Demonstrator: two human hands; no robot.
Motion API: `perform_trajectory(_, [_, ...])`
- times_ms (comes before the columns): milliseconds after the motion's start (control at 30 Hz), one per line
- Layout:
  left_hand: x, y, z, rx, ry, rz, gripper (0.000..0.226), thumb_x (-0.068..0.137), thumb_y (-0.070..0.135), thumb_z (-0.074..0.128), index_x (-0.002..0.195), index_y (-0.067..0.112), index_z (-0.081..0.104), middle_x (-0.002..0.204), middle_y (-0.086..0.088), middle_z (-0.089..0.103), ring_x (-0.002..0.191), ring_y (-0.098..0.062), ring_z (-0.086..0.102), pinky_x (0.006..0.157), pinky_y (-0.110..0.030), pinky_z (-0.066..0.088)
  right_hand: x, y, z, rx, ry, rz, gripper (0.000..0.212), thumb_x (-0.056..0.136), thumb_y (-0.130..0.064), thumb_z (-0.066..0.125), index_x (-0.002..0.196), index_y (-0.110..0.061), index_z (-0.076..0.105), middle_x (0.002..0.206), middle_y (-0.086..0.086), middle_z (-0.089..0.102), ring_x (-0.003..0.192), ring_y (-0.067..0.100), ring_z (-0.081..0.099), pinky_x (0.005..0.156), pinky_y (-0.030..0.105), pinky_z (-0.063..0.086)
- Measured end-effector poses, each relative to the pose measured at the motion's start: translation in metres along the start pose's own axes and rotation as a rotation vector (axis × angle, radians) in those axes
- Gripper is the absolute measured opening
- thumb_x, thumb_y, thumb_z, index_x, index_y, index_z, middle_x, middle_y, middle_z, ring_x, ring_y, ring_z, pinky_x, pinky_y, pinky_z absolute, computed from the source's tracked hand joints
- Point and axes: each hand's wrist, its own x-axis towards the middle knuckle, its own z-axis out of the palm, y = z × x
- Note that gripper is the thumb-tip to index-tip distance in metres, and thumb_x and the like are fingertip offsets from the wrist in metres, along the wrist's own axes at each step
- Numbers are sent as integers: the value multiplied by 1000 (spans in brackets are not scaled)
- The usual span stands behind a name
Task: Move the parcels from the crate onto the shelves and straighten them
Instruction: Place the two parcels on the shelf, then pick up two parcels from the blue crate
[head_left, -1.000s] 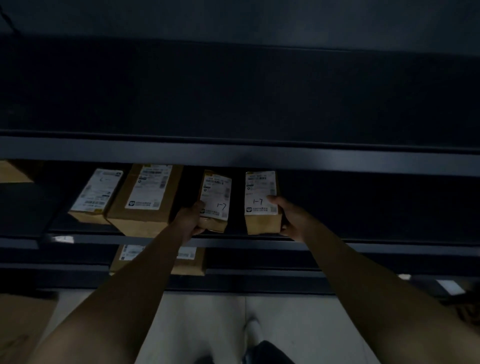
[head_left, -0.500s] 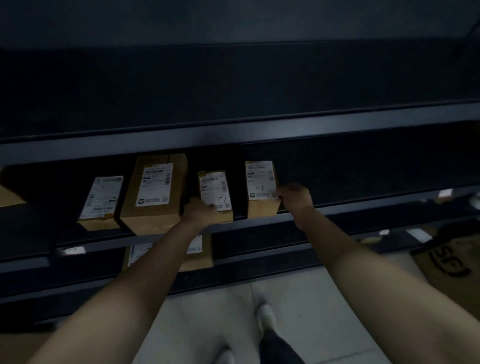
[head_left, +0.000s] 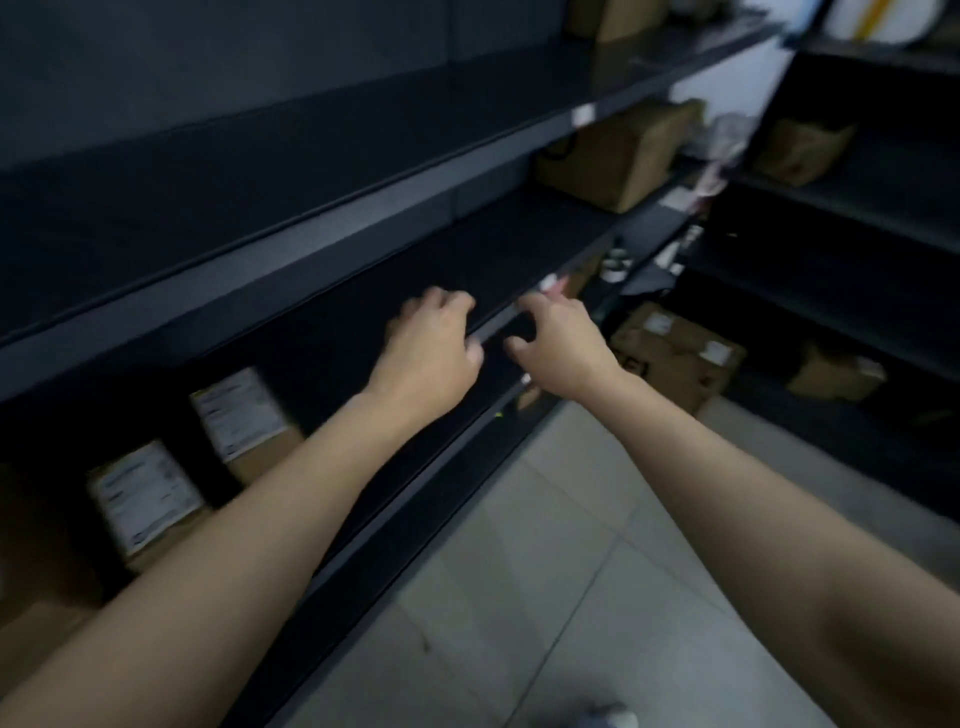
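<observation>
Two small brown parcels with white labels stand on the dark shelf (head_left: 415, 457) at the lower left: one parcel (head_left: 244, 421) nearer the middle, the other parcel (head_left: 145, 499) further left. My left hand (head_left: 431, 353) hovers over a bare stretch of that shelf, fingers loosely curled, holding nothing. My right hand (head_left: 558, 338) is just to its right at the shelf's front edge, fingers spread, also with nothing in it. Both hands are well to the right of the parcels. The view is blurred.
A large cardboard box (head_left: 675, 353) sits on the floor at the right, by a second dark shelving unit (head_left: 831, 208). Brown parcels (head_left: 618, 150) lie on the far upper shelf. Pale floor tiles (head_left: 571, 571) run along the shelf front.
Both hands have let go of the two small parcels and moved right along the shelf. The view has swung to the right, so the parcels now lie at the lower left.
</observation>
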Motion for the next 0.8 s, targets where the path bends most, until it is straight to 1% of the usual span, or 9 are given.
perform_trajectory(100, [29, 89, 18, 69, 90, 291, 36, 92, 23, 52, 127, 12, 50, 125, -9, 51, 114, -28, 48, 96, -40, 37, -19, 74, -59, -202, 136, 79, 50, 89, -33, 59, 133, -13, 48, 133, 11, 51, 126, 31, 42, 105, 41, 35])
perform_trajectory(233, [63, 225, 55, 115, 204, 620, 33, 86, 19, 58, 118, 9, 57, 114, -13, 58, 107, -33, 54, 91, -43, 40, -68, 181, -140, -451, 311, 257, 44, 87, -33, 59, 125, -11, 52, 125, 10, 55, 123, 31, 45, 106, 42, 31])
perform_trajectory(300, [70, 296, 78, 99, 241, 755, 33, 83, 17, 60, 115, 8, 59, 111, -14, 60, 105, -35, 56, 90, -45, 42, -102, 231, -178, -539, 383, 379, 42, 88, -31, 58, 125, -11, 51, 126, 10, 54, 124, 30, 43, 109, 43, 28])
perform_trajectory(433, [61, 426, 117, -1, 258, 984, 32, 85, 15, 59, 115, 6, 60, 112, -14, 61, 106, -34, 56, 94, -46, 40, -177, 310, -242, -652, 465, 609, 41, 91, -28, 55, 127, -10, 49, 129, 11, 52, 126, 30, 41, 113, 44, 23])
perform_trajectory(533, [44, 512, 145, -112, 229, 1155, 32, 84, 14, 60, 114, 5, 61, 111, -15, 62, 105, -34, 57, 94, -46, 41, -235, 355, -273, -691, 503, 790, 40, 91, -28, 56, 127, -10, 50, 129, 12, 52, 126, 31, 41, 112, 44, 24])
perform_trajectory(633, [25, 588, 173, -222, 145, 1320, 34, 84, 15, 57, 116, 3, 60, 112, -16, 62, 106, -35, 57, 94, -46, 40, -285, 396, -290, -673, 534, 982, 44, 91, -34, 56, 128, -10, 50, 129, 13, 52, 127, 32, 40, 111, 43, 24])
perform_trajectory(733, [7, 654, 207, -305, 45, 1454, 34, 84, 18, 54, 115, 4, 61, 111, -14, 63, 105, -34, 57, 92, -45, 42, -327, 437, -296, -652, 510, 1178, 45, 92, -38, 53, 127, -11, 51, 129, 12, 53, 125, 32, 41, 110, 41, 24])
perform_trajectory(800, [-2, 693, 230, -345, -24, 1523, 33, 85, 18, 56, 115, 6, 61, 112, -13, 63, 106, -33, 57, 93, -45, 42, -350, 464, -299, -652, 487, 1281, 47, 93, -38, 52, 132, -10, 49, 132, 12, 51, 127, 31, 40, 111, 42, 25])
